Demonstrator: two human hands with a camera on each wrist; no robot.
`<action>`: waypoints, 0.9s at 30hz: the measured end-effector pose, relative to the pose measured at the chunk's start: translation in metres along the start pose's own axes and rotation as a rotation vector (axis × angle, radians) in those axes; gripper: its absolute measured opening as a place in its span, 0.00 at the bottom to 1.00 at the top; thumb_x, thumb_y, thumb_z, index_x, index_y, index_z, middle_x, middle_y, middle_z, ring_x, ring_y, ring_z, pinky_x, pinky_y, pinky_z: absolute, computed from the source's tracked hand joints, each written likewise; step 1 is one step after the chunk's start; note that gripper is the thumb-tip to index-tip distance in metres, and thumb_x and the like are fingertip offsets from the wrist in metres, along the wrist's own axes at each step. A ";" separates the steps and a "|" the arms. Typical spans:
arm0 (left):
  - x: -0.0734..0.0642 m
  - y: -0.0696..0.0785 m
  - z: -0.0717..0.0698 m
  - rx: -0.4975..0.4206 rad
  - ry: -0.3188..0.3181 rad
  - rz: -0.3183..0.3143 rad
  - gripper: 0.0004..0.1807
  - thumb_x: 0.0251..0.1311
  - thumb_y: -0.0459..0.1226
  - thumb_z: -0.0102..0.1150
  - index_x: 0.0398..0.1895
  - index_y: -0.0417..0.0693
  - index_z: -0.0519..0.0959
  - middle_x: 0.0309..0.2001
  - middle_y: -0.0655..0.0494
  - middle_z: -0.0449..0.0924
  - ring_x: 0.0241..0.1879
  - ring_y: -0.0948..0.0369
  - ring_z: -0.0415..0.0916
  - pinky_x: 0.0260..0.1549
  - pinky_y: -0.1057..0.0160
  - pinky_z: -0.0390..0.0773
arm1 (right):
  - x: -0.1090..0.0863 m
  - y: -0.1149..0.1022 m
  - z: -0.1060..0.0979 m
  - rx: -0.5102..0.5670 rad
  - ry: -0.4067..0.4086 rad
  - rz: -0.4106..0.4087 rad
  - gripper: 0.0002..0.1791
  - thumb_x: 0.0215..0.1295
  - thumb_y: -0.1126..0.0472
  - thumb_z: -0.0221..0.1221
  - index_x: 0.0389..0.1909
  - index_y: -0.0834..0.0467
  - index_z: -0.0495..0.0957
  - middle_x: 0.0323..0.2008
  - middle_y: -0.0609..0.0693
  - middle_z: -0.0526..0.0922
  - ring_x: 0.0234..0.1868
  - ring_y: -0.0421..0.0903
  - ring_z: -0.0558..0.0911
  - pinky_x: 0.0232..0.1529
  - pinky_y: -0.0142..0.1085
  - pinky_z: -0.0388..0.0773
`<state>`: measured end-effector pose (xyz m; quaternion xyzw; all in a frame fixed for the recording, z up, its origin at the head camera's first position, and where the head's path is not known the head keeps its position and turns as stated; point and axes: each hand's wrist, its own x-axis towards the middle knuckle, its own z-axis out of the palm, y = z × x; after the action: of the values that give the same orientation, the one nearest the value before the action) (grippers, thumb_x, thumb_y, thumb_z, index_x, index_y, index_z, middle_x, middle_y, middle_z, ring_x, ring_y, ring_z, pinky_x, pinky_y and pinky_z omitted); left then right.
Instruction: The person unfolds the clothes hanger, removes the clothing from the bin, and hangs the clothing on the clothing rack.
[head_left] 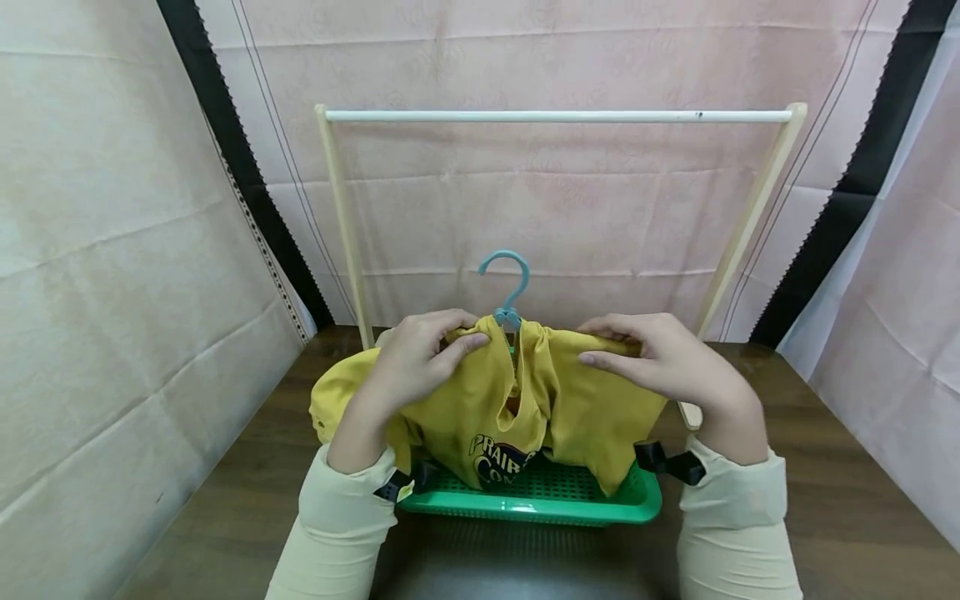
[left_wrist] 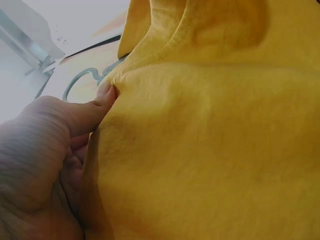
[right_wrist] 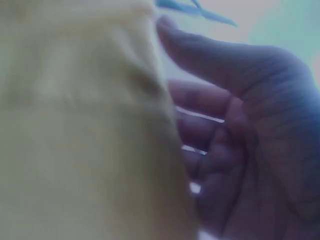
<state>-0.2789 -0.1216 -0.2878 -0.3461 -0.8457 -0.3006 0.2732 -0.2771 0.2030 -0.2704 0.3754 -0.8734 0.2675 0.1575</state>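
A yellow shirt (head_left: 457, 408) with dark printed lettering hangs on a blue hanger (head_left: 510, 287), whose hook rises above the collar. With thumb and fingers, my left hand (head_left: 416, 354) pinches the cloth beside the collar; the left wrist view shows the thumb (left_wrist: 90, 112) on the fabric's edge. Over at the other shoulder is my right hand (head_left: 663, 358), its thumb in front and its fingers at the top edge. The right wrist view has these fingers (right_wrist: 200, 100) loosely bent and partly behind the cloth, with the thumb at its edge. The hanger's arms are hidden inside the shirt.
Below the shirt sits a green basket (head_left: 532, 510) on the dark wooden table (head_left: 825, 492). Behind stands a rack with a white crossbar (head_left: 555, 117) and cream side posts (head_left: 345, 225). Pale fabric walls (head_left: 150, 250) surround the table.
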 end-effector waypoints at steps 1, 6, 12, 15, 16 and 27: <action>0.000 -0.001 -0.001 0.003 0.007 -0.006 0.07 0.70 0.45 0.62 0.39 0.55 0.85 0.29 0.68 0.79 0.24 0.67 0.69 0.24 0.63 0.72 | -0.004 0.003 -0.004 -0.005 -0.004 0.030 0.10 0.69 0.51 0.65 0.49 0.44 0.84 0.38 0.35 0.85 0.34 0.37 0.80 0.34 0.33 0.77; 0.001 -0.001 0.000 -0.008 0.020 0.010 0.08 0.70 0.46 0.61 0.41 0.53 0.85 0.32 0.66 0.81 0.26 0.66 0.71 0.26 0.63 0.73 | -0.009 0.011 -0.009 -0.021 0.007 0.028 0.03 0.70 0.55 0.64 0.40 0.45 0.85 0.23 0.38 0.78 0.22 0.36 0.71 0.25 0.32 0.71; 0.002 -0.001 0.003 -0.048 0.048 0.035 0.08 0.70 0.44 0.62 0.41 0.52 0.86 0.34 0.66 0.83 0.26 0.66 0.71 0.27 0.63 0.74 | -0.004 0.013 -0.005 -0.021 0.066 -0.074 0.03 0.68 0.60 0.66 0.38 0.47 0.86 0.20 0.36 0.72 0.18 0.33 0.66 0.21 0.30 0.67; 0.002 -0.001 0.004 -0.059 0.063 0.049 0.07 0.69 0.43 0.63 0.41 0.52 0.86 0.33 0.66 0.83 0.25 0.66 0.70 0.27 0.64 0.73 | -0.003 0.012 -0.005 -0.016 0.072 -0.083 0.04 0.67 0.61 0.66 0.37 0.47 0.86 0.19 0.36 0.72 0.17 0.33 0.65 0.20 0.30 0.67; 0.003 -0.001 0.005 -0.059 0.065 0.053 0.07 0.69 0.43 0.63 0.41 0.52 0.86 0.33 0.66 0.83 0.25 0.66 0.70 0.27 0.64 0.73 | -0.002 0.012 -0.004 -0.011 0.071 -0.082 0.04 0.67 0.61 0.66 0.37 0.47 0.85 0.19 0.36 0.72 0.17 0.33 0.65 0.19 0.30 0.66; 0.004 0.016 0.022 -0.061 -0.024 0.084 0.07 0.70 0.43 0.62 0.40 0.53 0.86 0.36 0.68 0.84 0.22 0.70 0.70 0.24 0.67 0.73 | 0.012 -0.003 0.017 0.070 -0.020 -0.183 0.04 0.69 0.62 0.64 0.35 0.49 0.84 0.24 0.38 0.79 0.20 0.33 0.70 0.24 0.30 0.70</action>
<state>-0.2753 -0.0955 -0.2946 -0.3928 -0.8241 -0.3105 0.2647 -0.2842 0.1849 -0.2774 0.4615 -0.8271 0.2787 0.1592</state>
